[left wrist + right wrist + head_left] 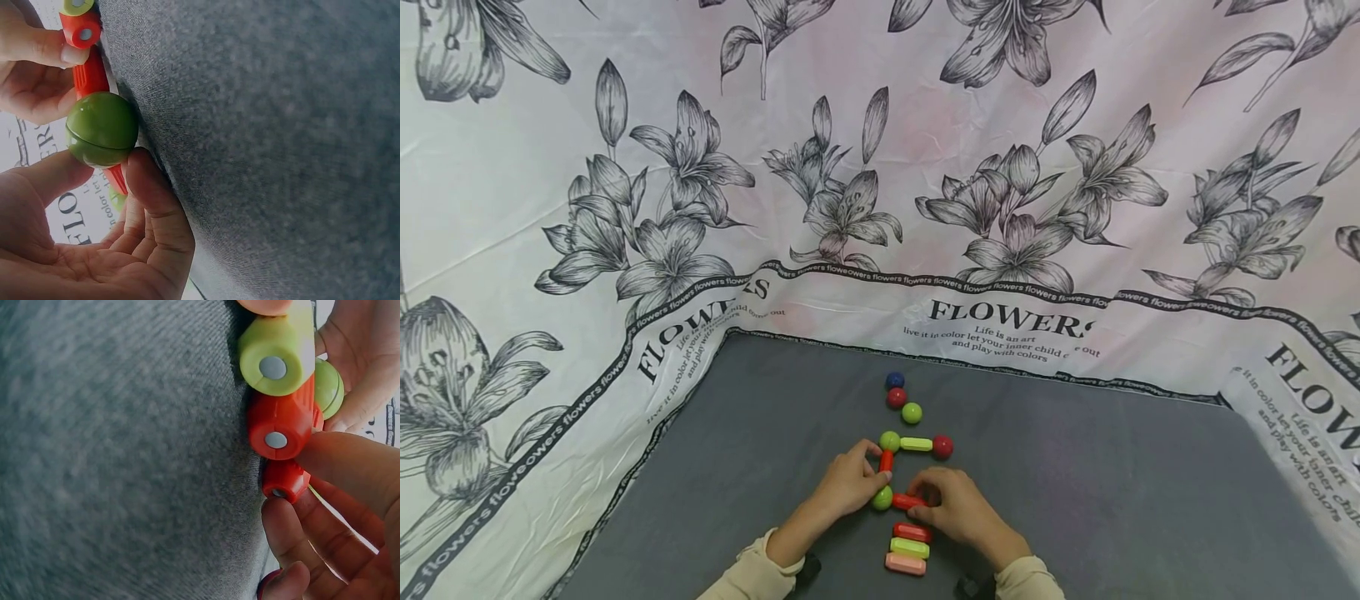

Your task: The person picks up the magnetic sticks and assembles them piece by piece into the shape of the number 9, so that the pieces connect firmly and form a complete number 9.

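Observation:
Magnetic balls and rods form a linked figure on the grey cloth. My left hand (850, 481) pinches the upright red magnetic rod (886, 461), its fingertips close to the lower green ball (102, 128). That rod joins the lower ball to an upper green ball (890, 441), from which a yellow-green rod (916, 444) runs to a red ball (942, 447). Between thumb and fingers, my right hand (958, 510) grips another red rod (907, 502), whose left end meets the lower green ball.
Nearer the body lie a loose red rod (912, 532), a yellow-green rod (910, 547) and a pink rod (906, 564), side by side. Beyond the figure sit a blue ball (895, 381), a red ball (897, 398) and a green ball (912, 412). Flower-printed cloth (850, 308) borders the surface.

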Tool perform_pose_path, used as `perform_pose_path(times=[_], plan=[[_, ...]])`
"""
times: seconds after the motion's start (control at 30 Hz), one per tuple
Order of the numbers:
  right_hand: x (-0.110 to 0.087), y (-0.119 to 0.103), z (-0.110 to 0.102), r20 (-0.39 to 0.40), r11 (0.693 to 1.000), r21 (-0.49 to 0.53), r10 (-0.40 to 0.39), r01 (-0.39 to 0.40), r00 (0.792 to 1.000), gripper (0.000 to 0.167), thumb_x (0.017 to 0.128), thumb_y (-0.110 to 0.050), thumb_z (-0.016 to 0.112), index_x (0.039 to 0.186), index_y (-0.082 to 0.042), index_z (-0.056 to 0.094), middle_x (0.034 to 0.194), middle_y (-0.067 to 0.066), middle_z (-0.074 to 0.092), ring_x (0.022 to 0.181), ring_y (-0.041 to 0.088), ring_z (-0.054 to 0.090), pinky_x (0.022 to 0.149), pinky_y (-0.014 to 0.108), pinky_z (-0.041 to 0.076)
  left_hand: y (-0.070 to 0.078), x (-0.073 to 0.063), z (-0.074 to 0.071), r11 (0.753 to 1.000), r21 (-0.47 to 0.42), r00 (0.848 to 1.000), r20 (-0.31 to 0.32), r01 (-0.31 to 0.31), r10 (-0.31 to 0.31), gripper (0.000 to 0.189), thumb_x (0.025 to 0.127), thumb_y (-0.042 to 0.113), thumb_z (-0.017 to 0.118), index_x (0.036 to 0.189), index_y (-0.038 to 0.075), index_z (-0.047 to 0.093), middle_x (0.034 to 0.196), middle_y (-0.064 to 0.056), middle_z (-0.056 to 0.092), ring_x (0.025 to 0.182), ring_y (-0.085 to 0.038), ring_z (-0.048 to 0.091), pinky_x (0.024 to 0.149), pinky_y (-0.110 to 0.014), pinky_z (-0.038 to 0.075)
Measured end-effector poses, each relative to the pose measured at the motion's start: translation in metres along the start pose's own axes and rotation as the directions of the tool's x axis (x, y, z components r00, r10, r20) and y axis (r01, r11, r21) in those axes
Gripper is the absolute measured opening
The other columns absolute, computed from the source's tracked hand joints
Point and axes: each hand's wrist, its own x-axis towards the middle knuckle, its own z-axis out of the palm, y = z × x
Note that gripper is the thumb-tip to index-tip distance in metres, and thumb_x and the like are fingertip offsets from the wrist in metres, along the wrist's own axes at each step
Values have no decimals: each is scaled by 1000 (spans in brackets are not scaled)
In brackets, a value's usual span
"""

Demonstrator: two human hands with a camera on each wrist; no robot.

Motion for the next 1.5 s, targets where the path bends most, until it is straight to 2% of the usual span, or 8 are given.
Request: perform_pose_path(times=[0.47, 0.63, 0.8, 0.93, 1.03, 1.27, 1.37, 1.5], plan=[[-2, -2, 0, -4, 1000, 15, 18, -18, 1000, 15, 84, -20, 81, 96, -18, 72, 84, -7, 66, 64, -1, 48, 57, 21, 42, -2, 2, 1, 1000, -3, 1000, 6, 4, -4, 38, 90, 22, 72, 120, 2, 59, 76, -4, 68, 63, -11, 55, 58, -27, 42], [-4, -5, 0, -16, 999, 19, 41, -41, 999, 27, 84, -20, 81, 108, -14, 71, 88, -6, 67, 68, 0, 51, 59, 21, 43, -1, 2, 1, 1000, -4, 1000, 7, 2, -2, 39, 90, 22, 73, 120, 1, 59, 77, -5, 69, 64, -11, 56, 59, -28, 44], [-11, -9, 0, -85, 994, 65, 96, -91, 992, 39, 84, -24, 81, 119, -13, 68, 96, -2, 68, 74, 2, 56, 64, 23, 46, -2, 3, 0, 1000, -5, 1000, 11, 7, -7, 40, 90, 23, 73, 121, 1, 59, 77, -4, 68, 64, -11, 56, 60, -28, 44], [-20, -10, -1, -186, 986, 126, 135, -113, 973, 38, 82, -21, 83, 117, -13, 69, 102, 2, 70, 76, 2, 58, 66, 22, 48, -2, 4, -1, 1000, -16, 1000, 12, 17, -17, 41, 91, 23, 72, 122, 1, 58, 78, -4, 68, 65, -12, 57, 60, -29, 44], [-28, -11, 0, -227, 978, 173, 154, -116, 961, 36, 81, -21, 84, 113, -13, 70, 103, 3, 71, 75, 0, 59, 66, 21, 49, -3, 6, -1, 1000, -12, 1000, -2, 15, -16, 43, 91, 23, 72, 124, 1, 56, 78, -4, 67, 65, -13, 56, 60, -29, 43], [-43, -13, 7, -191, 960, 248, 181, -131, 965, 30, 81, -28, 83, 107, -16, 72, 101, 1, 71, 74, -1, 58, 63, 21, 49, 1, 15, -2, 999, 41, 996, -88, -20, 24, 50, 90, 24, 73, 130, 3, 53, 87, -6, 64, 70, -15, 54, 63, -32, 42], [-46, -11, 11, -163, 955, 261, 185, -138, 969, 30, 81, -29, 83, 106, -16, 72, 101, 2, 71, 74, -1, 58, 63, 22, 49, 2, 19, -3, 997, 31, 989, -131, -69, 72, 50, 89, 22, 73, 131, 3, 52, 92, -9, 63, 70, -16, 54, 62, -32, 41], [-48, -8, 16, -127, 951, 266, 195, -156, 972, 30, 82, -31, 83, 105, -16, 72, 100, 2, 71, 73, 0, 57, 64, 22, 48, -4, 29, -3, 983, 37, 966, -182, -177, 181, 47, 91, 24, 71, 128, 1, 53, 94, -11, 62, 71, -16, 55, 60, -31, 42]])
